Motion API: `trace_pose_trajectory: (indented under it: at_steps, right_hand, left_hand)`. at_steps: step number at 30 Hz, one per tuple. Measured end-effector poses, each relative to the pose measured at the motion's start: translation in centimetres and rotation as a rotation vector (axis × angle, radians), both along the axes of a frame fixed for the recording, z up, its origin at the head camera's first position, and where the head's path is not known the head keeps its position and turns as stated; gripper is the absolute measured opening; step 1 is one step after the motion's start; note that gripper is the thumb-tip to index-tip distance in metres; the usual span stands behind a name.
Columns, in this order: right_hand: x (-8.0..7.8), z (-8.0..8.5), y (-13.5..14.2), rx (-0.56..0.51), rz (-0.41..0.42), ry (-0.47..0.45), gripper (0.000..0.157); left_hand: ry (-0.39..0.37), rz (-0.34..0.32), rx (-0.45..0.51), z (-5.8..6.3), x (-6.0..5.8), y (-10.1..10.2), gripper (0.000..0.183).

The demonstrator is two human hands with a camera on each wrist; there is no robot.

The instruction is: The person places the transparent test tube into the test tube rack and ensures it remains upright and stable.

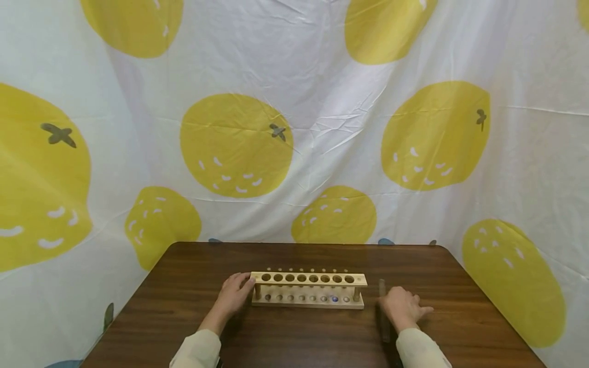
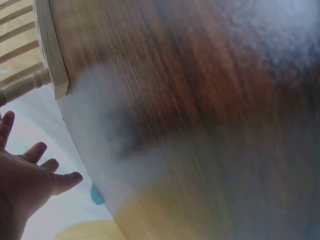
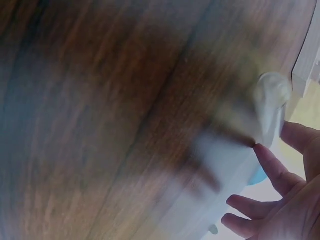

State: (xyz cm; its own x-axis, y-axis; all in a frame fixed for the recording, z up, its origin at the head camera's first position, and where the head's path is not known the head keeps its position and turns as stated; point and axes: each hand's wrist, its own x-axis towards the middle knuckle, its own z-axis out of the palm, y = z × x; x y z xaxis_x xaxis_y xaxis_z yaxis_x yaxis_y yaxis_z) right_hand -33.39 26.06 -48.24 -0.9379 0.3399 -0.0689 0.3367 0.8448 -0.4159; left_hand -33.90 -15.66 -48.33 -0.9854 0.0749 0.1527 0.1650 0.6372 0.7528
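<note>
A pale wooden test tube rack (image 1: 308,302) stands on the table, with a row of round holes in its upper bar and pegs along its back. A small blue spot (image 1: 335,299) shows in its lower board, towards the right. At the rack's left end is my left hand (image 1: 233,295), its fingers spread apart (image 2: 25,185); whether it touches the wood I cannot tell. To the right of the rack, my right hand (image 1: 402,305) pinches a clear test tube (image 3: 270,102) between thumb and a finger, the other fingers held apart. Seen from the head, the tube lies lengthwise beside the hand.
The dark wood-grain table (image 1: 313,337) has rounded far corners. Behind it and at both sides hangs a white cloth (image 1: 331,153) printed with large yellow fruit. Reflections blur the tabletop in both wrist views.
</note>
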Motion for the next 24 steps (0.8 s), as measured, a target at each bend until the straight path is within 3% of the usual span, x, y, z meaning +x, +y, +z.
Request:
trace_pose_trajectory:
  at_steps: [3, 9, 13, 15, 21, 24]
  right_hand:
    - [0.1, 0.1, 0.2, -0.015, -0.005, -0.001, 0.063]
    - [0.4, 0.4, 0.1, -0.037, -0.019, 0.017, 0.110]
    - [0.6, 1.0, 0.0, -0.052, -0.023, 0.038, 0.117]
    - [0.7, 1.3, 0.1, -0.060, -0.016, 0.054, 0.109]
    - [0.8, 2.0, 0.9, -0.116, -0.004, 0.132, 0.043]
    - [0.7, 2.2, 1.2, -0.139, -0.007, 0.178, 0.036]
  left_hand:
    - [0.002, 0.002, 0.011, -0.1, 0.0, 0.0, 0.053]
    - [0.004, -0.002, 0.040, 0.2, 0.3, 0.1, 0.051]
    - [0.010, -0.002, 0.044, 0.3, 0.2, 0.1, 0.050]
    - [0.012, -0.001, 0.041, 0.4, 0.2, 0.1, 0.050]
    - [0.008, 0.003, 0.037, 0.4, 0.3, 0.1, 0.050]
    - [0.010, 0.003, 0.038, 0.4, 0.4, 0.1, 0.050]
